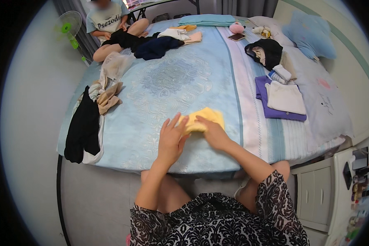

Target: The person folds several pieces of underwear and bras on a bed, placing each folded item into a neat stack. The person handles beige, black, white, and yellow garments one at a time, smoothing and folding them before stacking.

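Observation:
A small yellow folded cloth (207, 114) lies near the front edge of the bed, in front of me; its exact kind cannot be made out. At its left side is my left hand (172, 139), fingers spread and thumb apart, with the fingertips by the cloth's edge. My right hand (214, 133) rests on the near right part of the cloth, its fingers bent and gripping the fabric. The cloth's right edge is slightly blurred.
Black clothing (80, 129) and beige pieces (109, 98) lie at the left edge. A seated person (108, 26) handles dark clothing at the back left. Folded white (286, 97) and purple (274, 112) garments lie right, near a phone (236, 37) and blue pillow (309, 35).

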A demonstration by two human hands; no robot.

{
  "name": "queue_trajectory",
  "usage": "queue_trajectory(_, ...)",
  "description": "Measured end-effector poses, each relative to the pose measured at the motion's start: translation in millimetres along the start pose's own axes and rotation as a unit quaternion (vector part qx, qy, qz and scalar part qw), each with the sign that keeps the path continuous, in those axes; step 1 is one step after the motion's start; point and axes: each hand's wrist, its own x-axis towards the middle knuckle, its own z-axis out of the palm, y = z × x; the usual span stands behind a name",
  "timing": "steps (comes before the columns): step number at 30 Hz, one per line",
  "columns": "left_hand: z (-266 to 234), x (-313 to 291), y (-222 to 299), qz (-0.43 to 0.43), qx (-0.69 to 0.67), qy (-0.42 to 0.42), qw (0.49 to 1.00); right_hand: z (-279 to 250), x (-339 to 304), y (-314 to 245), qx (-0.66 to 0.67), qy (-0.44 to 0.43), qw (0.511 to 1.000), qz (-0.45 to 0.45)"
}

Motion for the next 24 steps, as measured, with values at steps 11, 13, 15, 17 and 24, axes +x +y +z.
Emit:
queue_trajectory(11, 56.3, -71.6, -33.9, -0.319, -0.313, 0.204, 0.871, -78.1, -54.2, -30.2, 0.712, 0.228, 0.646, 0.153)
queue_trajectory(13, 46.0, -69.5, -22.2, -0.318, -0.293, 0.171, 0.885, -96.2, -73.1, -18.9, 0.694, 0.294, 0.641, 0.143)
queue_trajectory(15, 43.8, -72.3, -25.5, -0.322, -0.268, 0.151, 0.895, -142.2, -92.2, -27.0, 0.67, 0.285, 0.685, 0.011)
queue_trajectory(17, 39.8, -73.5, -24.2, -0.329, -0.258, 0.135, 0.899, -193.1, -95.9, -47.6, 0.588, 0.385, 0.71, -0.052)
queue_trajectory(24, 52.2, -65.2, -19.7, -0.321, -0.244, 0.167, 0.9, -286.5, -79.2, 27.5, -0.522, 0.423, 0.735, -0.089)
